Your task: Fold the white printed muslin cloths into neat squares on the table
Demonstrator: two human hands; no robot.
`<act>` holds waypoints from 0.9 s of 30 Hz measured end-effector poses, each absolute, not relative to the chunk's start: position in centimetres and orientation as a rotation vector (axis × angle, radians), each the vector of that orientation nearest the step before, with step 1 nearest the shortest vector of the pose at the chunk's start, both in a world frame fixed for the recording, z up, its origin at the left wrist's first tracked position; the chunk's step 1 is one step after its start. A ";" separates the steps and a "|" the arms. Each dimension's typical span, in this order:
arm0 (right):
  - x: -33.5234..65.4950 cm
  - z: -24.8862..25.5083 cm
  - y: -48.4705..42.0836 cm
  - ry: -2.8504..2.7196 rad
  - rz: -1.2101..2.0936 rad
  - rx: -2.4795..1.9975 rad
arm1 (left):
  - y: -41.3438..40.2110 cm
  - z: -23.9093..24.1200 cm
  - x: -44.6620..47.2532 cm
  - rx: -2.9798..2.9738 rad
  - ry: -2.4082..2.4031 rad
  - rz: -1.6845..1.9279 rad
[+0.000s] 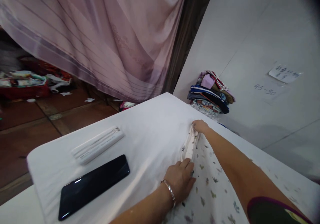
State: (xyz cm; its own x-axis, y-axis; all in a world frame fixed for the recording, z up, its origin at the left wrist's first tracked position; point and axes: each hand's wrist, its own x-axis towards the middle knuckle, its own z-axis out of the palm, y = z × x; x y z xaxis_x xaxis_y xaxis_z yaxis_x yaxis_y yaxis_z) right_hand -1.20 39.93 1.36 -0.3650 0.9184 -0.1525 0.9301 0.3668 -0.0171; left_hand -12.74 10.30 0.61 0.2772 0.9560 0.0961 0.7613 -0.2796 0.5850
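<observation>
A white cloth [212, 184] printed with small green and grey leaves spreads over the right part of the white-covered table. Its far edge forms a narrow raised fold [190, 144]. My right hand [200, 126] pinches the far end of this fold close to the table's right edge. At the fold's near end, my left hand [178, 179], with a silver bracelet [170, 191] on the wrist, grips the cloth, fingers on top and thumb to the right. Part of the cloth beneath my left hand is hidden.
To the left on the table [150, 120] lie a black smartphone [93, 187] and a white plastic-looking pack [98, 145]. Folded clothes [210, 92] are stacked by the wall behind. A pink curtain [120, 34] hangs beyond the table. A red basket [25, 89] sits far left.
</observation>
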 end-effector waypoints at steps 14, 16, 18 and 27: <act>-2.6 0.7 40.2 2.645 -0.095 1.875 | 10.9 0.5 -13.0 1.974 1.671 0.674; -2.5 0.6 40.3 2.645 -0.104 1.839 | 10.9 0.3 -13.0 1.978 1.686 0.710; -2.5 0.7 40.3 2.646 -0.106 1.791 | 10.9 0.2 -13.1 1.980 1.688 0.743; -5.0 3.2 37.5 2.719 -0.032 1.318 | 10.9 0.5 -12.8 2.111 1.583 0.797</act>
State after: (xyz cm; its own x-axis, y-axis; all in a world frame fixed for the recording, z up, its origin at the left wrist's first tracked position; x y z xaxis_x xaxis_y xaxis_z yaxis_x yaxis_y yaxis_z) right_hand -4.99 37.47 3.19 -0.6134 0.7811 -0.1170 0.7836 0.6204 0.0330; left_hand -12.80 10.92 0.47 0.2036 0.9560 0.2111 0.7386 -0.2915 0.6079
